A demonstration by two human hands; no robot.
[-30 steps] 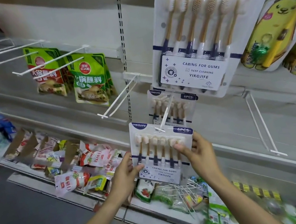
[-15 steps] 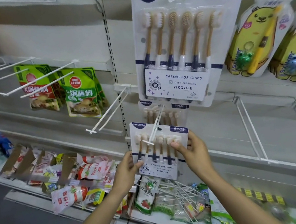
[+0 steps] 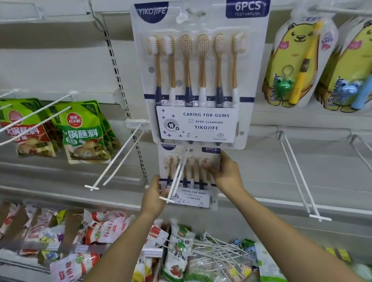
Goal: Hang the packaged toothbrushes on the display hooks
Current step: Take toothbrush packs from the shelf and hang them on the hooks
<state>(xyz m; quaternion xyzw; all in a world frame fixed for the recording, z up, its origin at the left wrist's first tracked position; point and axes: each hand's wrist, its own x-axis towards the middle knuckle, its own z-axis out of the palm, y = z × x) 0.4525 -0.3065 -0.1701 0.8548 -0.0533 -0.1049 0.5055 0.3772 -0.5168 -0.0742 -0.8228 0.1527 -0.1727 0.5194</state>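
A white six-piece toothbrush pack [image 3: 194, 194] sits far back on a white double-wire display hook [image 3: 177, 179], whose wires cross in front of it. My left hand [image 3: 154, 198] grips the pack's left edge. My right hand [image 3: 225, 173] grips its upper right edge. The pack's top is hidden behind a larger-looking identical pack [image 3: 201, 72] that hangs from a hook above, close to the camera.
Yellow bear-shaped toothbrush packs [image 3: 299, 64] hang at the right. Green sauce pouches [image 3: 83, 132] hang at the left behind long bare hooks [image 3: 119, 156]. More bare hooks [image 3: 300, 176] jut out at the lower right. Snack bags and loose hooks [image 3: 217, 253] fill the bottom shelf.
Both hands have pushed the pack up and back along the hook toward the wall. The camera has moved closer and tilted up.
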